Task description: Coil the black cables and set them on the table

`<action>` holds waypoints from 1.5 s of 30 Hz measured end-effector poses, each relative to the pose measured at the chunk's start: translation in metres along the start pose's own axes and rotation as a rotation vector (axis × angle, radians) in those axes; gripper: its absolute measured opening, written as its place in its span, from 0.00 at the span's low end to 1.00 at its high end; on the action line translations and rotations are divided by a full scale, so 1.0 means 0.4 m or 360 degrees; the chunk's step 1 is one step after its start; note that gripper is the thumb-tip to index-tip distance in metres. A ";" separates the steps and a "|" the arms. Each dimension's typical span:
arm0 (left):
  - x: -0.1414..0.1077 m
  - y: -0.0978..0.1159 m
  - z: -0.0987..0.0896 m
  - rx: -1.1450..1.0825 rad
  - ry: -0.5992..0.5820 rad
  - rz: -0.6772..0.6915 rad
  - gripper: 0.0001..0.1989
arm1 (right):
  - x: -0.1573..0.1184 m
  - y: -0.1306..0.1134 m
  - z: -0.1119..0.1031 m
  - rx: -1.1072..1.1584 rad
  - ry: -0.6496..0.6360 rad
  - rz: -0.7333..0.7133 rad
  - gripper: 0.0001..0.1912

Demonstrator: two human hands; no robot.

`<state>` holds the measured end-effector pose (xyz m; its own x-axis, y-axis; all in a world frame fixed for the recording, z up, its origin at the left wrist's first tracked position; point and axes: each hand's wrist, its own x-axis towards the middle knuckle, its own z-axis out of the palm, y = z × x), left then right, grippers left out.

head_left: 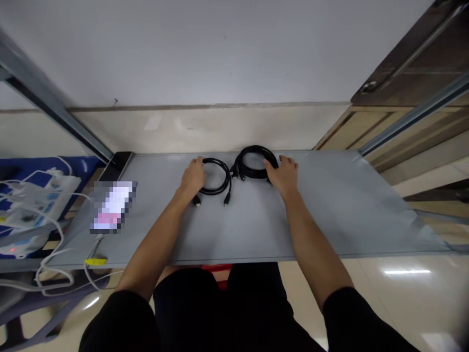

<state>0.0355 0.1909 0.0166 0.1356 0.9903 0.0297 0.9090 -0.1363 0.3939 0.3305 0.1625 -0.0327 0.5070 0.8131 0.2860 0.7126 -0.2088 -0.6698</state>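
Note:
Two coiled black cables lie side by side on a grey shelf top. My left hand (pixel 193 177) is at the left edge of the smaller coil (pixel 220 191), its fingers curled against the cable. The plugs of that coil rest on the surface below it. At the right edge of the larger, thicker coil (pixel 251 172) is my right hand (pixel 284 173), thumb and fingers spread around the cable's side. Plugs of the larger coil show at its lower left, and another end lies near my right thumb.
A phone (pixel 113 205) with a blurred screen lies at the left, below a dark flat object (pixel 116 166). White power strips (pixel 54 195) and tangled white cords are further left. Metal posts rise at both back corners, before a wall (pixel 220 129).

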 end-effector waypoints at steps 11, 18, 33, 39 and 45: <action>0.125 0.051 0.044 0.0210 0.0178 -0.0285 0.24 | 0.045 0.017 0.043 0.0371 0.0147 -0.0108 0.13; 0.156 0.025 0.060 -0.0370 0.0607 -0.0381 0.19 | 0.017 -0.055 -0.014 0.1455 0.0160 -0.0140 0.11; -0.152 0.142 0.111 -0.1724 0.0026 -0.0210 0.15 | -0.146 -0.199 -0.005 0.2248 -0.0442 0.0050 0.12; -0.132 0.128 0.081 -0.2420 0.0086 -0.0545 0.08 | -0.179 -0.230 0.017 0.2213 -0.0763 -0.0020 0.15; -0.150 0.150 0.086 -0.2709 0.0087 -0.0448 0.15 | -0.173 -0.227 -0.022 0.2421 -0.1031 0.0085 0.22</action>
<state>0.0953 0.1222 0.0068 0.0127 0.9816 -0.1904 -0.5091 0.1703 0.8437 0.2349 0.1201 0.0145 -0.0376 0.9814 0.1885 -0.5930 0.1299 -0.7947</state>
